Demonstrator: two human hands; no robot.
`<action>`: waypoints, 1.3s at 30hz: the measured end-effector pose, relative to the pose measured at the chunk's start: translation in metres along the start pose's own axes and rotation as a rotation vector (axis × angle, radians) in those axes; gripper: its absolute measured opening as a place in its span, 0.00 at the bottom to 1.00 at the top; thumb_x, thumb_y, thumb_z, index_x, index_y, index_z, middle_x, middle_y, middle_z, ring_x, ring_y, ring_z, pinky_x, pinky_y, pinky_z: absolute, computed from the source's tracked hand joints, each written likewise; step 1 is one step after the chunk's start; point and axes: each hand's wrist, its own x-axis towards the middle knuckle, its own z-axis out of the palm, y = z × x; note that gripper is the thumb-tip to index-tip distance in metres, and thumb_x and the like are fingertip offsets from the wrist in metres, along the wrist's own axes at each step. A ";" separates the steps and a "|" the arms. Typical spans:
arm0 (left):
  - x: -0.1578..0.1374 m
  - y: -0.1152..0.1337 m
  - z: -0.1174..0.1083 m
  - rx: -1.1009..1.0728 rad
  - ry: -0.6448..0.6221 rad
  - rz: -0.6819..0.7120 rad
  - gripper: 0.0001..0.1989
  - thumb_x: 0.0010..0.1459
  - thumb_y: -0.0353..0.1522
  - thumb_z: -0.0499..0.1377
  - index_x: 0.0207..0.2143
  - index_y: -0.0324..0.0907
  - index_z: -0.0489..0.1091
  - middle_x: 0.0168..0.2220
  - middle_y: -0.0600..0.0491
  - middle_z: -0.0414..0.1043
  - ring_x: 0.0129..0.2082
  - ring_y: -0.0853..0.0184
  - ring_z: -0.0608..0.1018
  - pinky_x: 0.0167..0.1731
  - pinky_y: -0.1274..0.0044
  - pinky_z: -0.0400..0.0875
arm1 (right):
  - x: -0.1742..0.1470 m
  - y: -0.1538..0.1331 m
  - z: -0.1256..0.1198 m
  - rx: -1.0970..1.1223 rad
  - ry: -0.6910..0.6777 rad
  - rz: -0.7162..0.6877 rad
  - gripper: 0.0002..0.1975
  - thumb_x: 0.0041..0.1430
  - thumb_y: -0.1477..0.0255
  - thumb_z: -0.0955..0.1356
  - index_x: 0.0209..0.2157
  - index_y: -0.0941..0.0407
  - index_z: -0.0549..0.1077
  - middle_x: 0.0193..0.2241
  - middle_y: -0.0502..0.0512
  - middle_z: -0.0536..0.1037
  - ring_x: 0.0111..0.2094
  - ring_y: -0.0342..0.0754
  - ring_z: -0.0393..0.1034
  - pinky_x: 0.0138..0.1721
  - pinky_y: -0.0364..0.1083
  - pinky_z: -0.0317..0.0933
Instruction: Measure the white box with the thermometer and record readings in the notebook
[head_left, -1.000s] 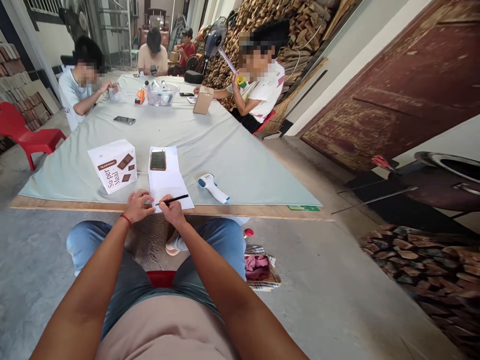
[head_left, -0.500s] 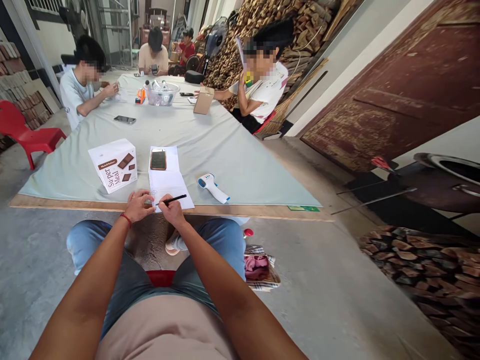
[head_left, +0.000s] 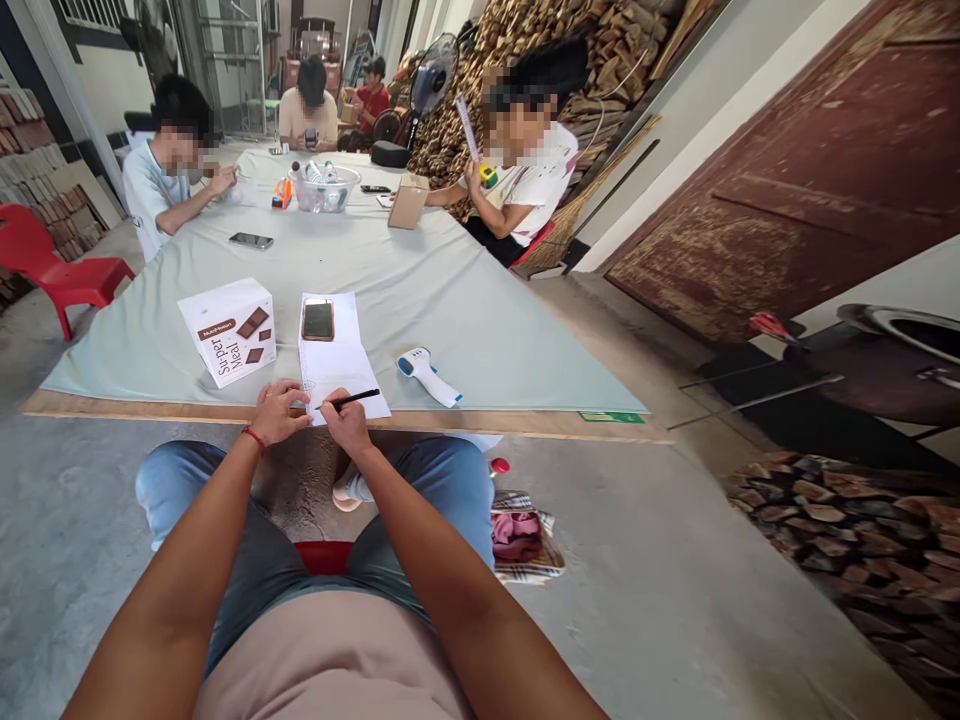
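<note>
On one paper sheet (head_left: 339,360): two hands (head_left: 311,412), one pen (head_left: 351,400).

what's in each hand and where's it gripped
The right hand grips a black pen near its tip end. The left hand holds nothing, resting on the paper.

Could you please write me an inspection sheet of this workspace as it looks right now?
Surface: long table under a pale green cover, wooden edge bare along the near side.
Job's things: black pen with its tip on the white paper; a phone lies on the paper's far end.
Clutter: Su-per Meal box, infrared thermometer, second phone, clear bowl, cardboard box.
Hands: right hand holds the pen; left hand rests on the paper's near corner.
Cables: nothing seen.
Surroundings: other people seated at the far end, red chair, stacked firewood, standing fan.
</note>
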 end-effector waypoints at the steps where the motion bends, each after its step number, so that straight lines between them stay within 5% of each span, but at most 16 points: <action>1: 0.000 0.000 0.000 0.000 0.000 0.000 0.14 0.52 0.37 0.65 0.42 0.48 0.74 0.58 0.51 0.67 0.61 0.56 0.66 0.67 0.57 0.45 | 0.000 0.000 0.000 -0.001 0.001 -0.002 0.05 0.47 0.66 0.62 0.22 0.51 0.64 0.21 0.48 0.70 0.28 0.48 0.67 0.35 0.46 0.63; 19: 0.000 0.000 0.000 0.000 0.005 0.005 0.14 0.52 0.37 0.65 0.42 0.49 0.75 0.58 0.51 0.67 0.61 0.56 0.67 0.66 0.57 0.46 | 0.001 0.003 0.002 -0.017 -0.030 -0.024 0.06 0.48 0.66 0.63 0.22 0.51 0.63 0.19 0.46 0.69 0.25 0.47 0.65 0.31 0.44 0.61; 24: 0.000 -0.002 0.001 -0.010 0.017 0.012 0.14 0.51 0.37 0.65 0.42 0.48 0.75 0.57 0.51 0.68 0.60 0.56 0.68 0.66 0.57 0.47 | 0.007 0.005 -0.010 0.028 0.056 -0.091 0.11 0.58 0.66 0.60 0.32 0.55 0.70 0.29 0.53 0.75 0.32 0.48 0.70 0.36 0.45 0.65; 28: 0.000 -0.003 -0.002 -0.011 0.054 0.036 0.13 0.51 0.36 0.66 0.41 0.47 0.75 0.56 0.50 0.69 0.59 0.56 0.69 0.65 0.57 0.50 | 0.030 0.001 -0.035 -0.422 0.034 -0.186 0.16 0.64 0.74 0.59 0.49 0.58 0.72 0.45 0.63 0.76 0.47 0.53 0.70 0.48 0.48 0.62; 32: -0.007 -0.003 0.000 0.010 0.111 0.099 0.11 0.53 0.36 0.65 0.39 0.44 0.72 0.52 0.47 0.71 0.55 0.57 0.72 0.60 0.63 0.62 | 0.060 -0.007 -0.044 -0.949 -0.083 0.007 0.19 0.62 0.82 0.59 0.51 0.63 0.72 0.47 0.71 0.75 0.49 0.57 0.70 0.50 0.52 0.59; 35: -0.020 -0.011 0.005 -0.056 0.388 0.072 0.09 0.58 0.37 0.60 0.40 0.45 0.68 0.48 0.46 0.70 0.53 0.58 0.72 0.57 0.63 0.65 | 0.072 -0.012 -0.045 -0.985 -0.087 0.049 0.18 0.62 0.82 0.60 0.50 0.64 0.73 0.45 0.72 0.75 0.47 0.58 0.70 0.49 0.52 0.59; 39: -0.027 -0.041 -0.004 -0.042 0.817 -0.229 0.18 0.56 0.40 0.62 0.45 0.43 0.62 0.48 0.43 0.63 0.56 0.52 0.66 0.58 0.56 0.63 | 0.075 -0.008 -0.063 -0.954 0.050 -0.012 0.23 0.62 0.77 0.63 0.59 0.60 0.66 0.50 0.69 0.72 0.52 0.59 0.65 0.51 0.53 0.56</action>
